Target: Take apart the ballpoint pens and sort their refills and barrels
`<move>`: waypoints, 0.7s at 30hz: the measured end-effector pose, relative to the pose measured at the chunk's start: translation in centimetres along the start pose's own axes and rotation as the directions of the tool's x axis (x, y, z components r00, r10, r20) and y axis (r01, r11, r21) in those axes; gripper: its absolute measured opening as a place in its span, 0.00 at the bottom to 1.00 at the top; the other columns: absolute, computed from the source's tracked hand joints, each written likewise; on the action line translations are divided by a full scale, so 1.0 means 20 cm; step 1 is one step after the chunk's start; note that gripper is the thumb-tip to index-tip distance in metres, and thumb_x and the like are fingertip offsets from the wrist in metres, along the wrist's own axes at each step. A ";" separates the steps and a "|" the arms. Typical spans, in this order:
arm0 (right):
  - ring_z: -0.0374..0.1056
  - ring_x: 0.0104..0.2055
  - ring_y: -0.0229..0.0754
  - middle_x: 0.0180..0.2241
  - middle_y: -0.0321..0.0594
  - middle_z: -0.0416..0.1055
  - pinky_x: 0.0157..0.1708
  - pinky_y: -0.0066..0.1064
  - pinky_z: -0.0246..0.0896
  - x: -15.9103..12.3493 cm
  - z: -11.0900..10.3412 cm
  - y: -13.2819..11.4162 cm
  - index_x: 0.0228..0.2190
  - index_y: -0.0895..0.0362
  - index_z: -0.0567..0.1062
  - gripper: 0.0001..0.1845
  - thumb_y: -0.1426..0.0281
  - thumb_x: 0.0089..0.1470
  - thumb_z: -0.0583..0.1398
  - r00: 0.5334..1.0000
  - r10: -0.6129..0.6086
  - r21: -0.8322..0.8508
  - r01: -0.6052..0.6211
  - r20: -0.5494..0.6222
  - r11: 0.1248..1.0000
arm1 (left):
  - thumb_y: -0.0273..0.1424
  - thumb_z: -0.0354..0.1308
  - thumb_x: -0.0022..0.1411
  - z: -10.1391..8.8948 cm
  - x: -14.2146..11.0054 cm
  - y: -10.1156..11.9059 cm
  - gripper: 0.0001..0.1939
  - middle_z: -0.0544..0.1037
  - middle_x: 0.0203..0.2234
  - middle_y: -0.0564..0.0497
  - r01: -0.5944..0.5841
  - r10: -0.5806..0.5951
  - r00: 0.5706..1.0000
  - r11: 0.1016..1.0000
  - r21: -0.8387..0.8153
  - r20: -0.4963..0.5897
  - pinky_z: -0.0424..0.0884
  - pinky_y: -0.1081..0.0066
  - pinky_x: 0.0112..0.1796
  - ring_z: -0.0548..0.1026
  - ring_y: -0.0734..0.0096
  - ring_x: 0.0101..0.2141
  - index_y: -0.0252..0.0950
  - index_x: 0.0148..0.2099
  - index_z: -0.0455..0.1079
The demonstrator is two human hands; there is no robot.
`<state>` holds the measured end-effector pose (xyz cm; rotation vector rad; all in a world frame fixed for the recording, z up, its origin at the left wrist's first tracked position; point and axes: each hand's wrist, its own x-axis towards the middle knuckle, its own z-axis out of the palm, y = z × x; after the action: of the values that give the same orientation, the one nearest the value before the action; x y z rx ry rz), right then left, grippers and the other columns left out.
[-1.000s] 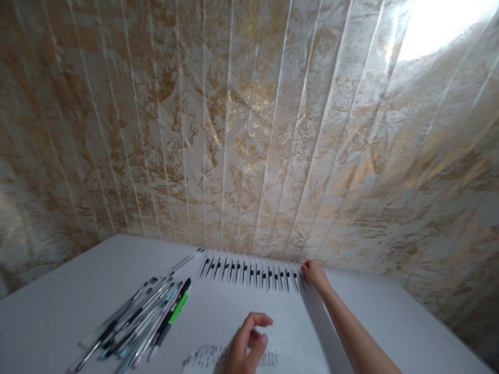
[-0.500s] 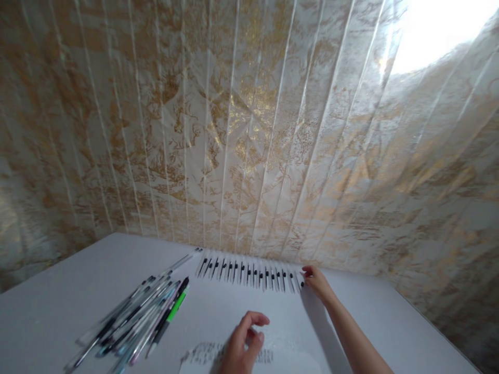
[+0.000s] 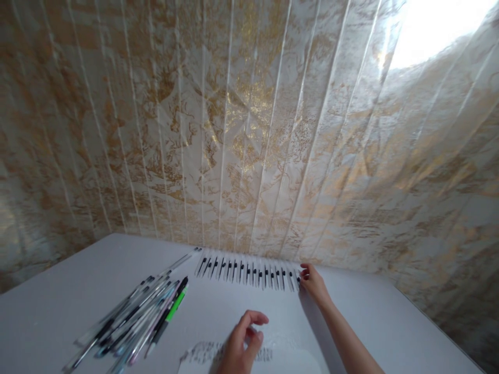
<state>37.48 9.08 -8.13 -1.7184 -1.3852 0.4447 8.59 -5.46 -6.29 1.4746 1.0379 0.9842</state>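
Note:
A row of several small clear pen parts with black tips [image 3: 247, 271] lies in a line at the far edge of the white table [image 3: 58, 301]. My right hand [image 3: 312, 283] reaches to the right end of that row, fingers curled and touching the last pieces. My left hand [image 3: 241, 345] hovers near the bottom edge, fingers loosely curled with thumb and forefinger close together, above a clear bag [image 3: 249, 358] with black printing. A pile of several pens [image 3: 136, 322], one with a green barrel [image 3: 174, 307], lies to the left.
A pleated beige and gold curtain [image 3: 249, 130] hangs right behind the table. Bright light comes from the upper right corner. The table's right edge [image 3: 424, 322] runs diagonally toward the bottom right.
My right hand has shifted slightly at the right end of the row, fingertips pressing closer to the last pieces. The left hand stays almost still.

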 end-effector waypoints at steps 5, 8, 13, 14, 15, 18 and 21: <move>0.69 0.25 0.40 0.24 0.33 0.70 0.29 0.29 0.63 -0.02 -0.01 0.03 0.33 0.54 0.70 0.19 0.76 0.33 0.55 1.000 0.006 0.059 -0.004 -0.026 0.998 | 0.36 0.49 0.61 0.00 0.00 0.01 0.14 0.75 0.44 0.52 0.005 -0.005 1.000 1.000 -0.013 0.003 0.63 0.71 0.47 0.71 0.66 0.40 0.42 0.46 0.69; 0.70 0.25 0.40 0.25 0.35 0.72 0.29 0.29 0.64 -0.02 0.00 0.03 0.33 0.55 0.71 0.18 0.75 0.34 0.55 0.999 0.002 0.089 0.003 -0.050 0.996 | 0.37 0.50 0.61 0.00 0.00 0.01 0.13 0.75 0.44 0.52 0.000 0.000 1.000 1.000 -0.007 0.005 0.63 0.71 0.47 0.71 0.66 0.40 0.41 0.46 0.69; 0.70 0.25 0.41 0.25 0.36 0.73 0.30 0.31 0.65 -0.03 0.00 0.02 0.32 0.55 0.72 0.17 0.74 0.34 0.56 0.997 -0.012 0.141 0.023 -0.077 0.990 | 0.37 0.50 0.61 0.01 0.00 0.01 0.13 0.75 0.43 0.52 -0.010 0.010 1.000 1.000 -0.018 -0.002 0.63 0.71 0.47 0.71 0.65 0.40 0.41 0.46 0.69; 0.70 0.25 0.41 0.25 0.36 0.73 0.30 0.31 0.65 -0.04 0.00 0.02 0.32 0.55 0.73 0.17 0.74 0.34 0.56 0.997 -0.013 0.152 0.025 -0.080 0.988 | 0.37 0.50 0.61 0.01 0.00 0.01 0.13 0.75 0.43 0.52 -0.013 0.013 1.000 1.000 -0.021 -0.003 0.63 0.71 0.46 0.71 0.65 0.40 0.41 0.46 0.69; 0.71 0.26 0.42 0.25 0.37 0.73 0.30 0.31 0.65 -0.04 0.00 0.02 0.32 0.55 0.73 0.17 0.74 0.34 0.56 0.996 -0.014 0.162 0.028 -0.083 0.986 | 0.36 0.50 0.61 0.01 0.00 0.01 0.13 0.75 0.43 0.52 -0.016 0.016 1.000 1.000 -0.022 -0.006 0.63 0.71 0.46 0.71 0.65 0.40 0.41 0.46 0.69; 0.72 0.28 0.43 0.27 0.39 0.74 0.31 0.32 0.66 -0.07 0.00 0.02 0.32 0.55 0.74 0.18 0.74 0.32 0.57 0.996 -0.020 0.189 0.037 -0.089 0.981 | 0.36 0.50 0.60 0.01 0.00 0.01 0.13 0.76 0.43 0.52 -0.019 0.019 1.000 1.000 -0.016 -0.014 0.62 0.71 0.46 0.71 0.66 0.40 0.41 0.46 0.69; 0.72 0.29 0.43 0.28 0.39 0.75 0.33 0.32 0.66 -0.08 0.00 0.02 0.33 0.56 0.74 0.19 0.74 0.32 0.57 0.995 -0.029 0.215 0.049 -0.093 0.975 | 0.35 0.50 0.59 0.01 0.00 0.02 0.13 0.75 0.43 0.52 -0.008 0.007 1.000 1.000 -0.015 -0.018 0.62 0.72 0.46 0.71 0.66 0.40 0.40 0.45 0.69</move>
<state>37.20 7.52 -8.75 -1.5126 -1.2554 0.4734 8.87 -5.63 -5.97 1.4610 1.0368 1.0102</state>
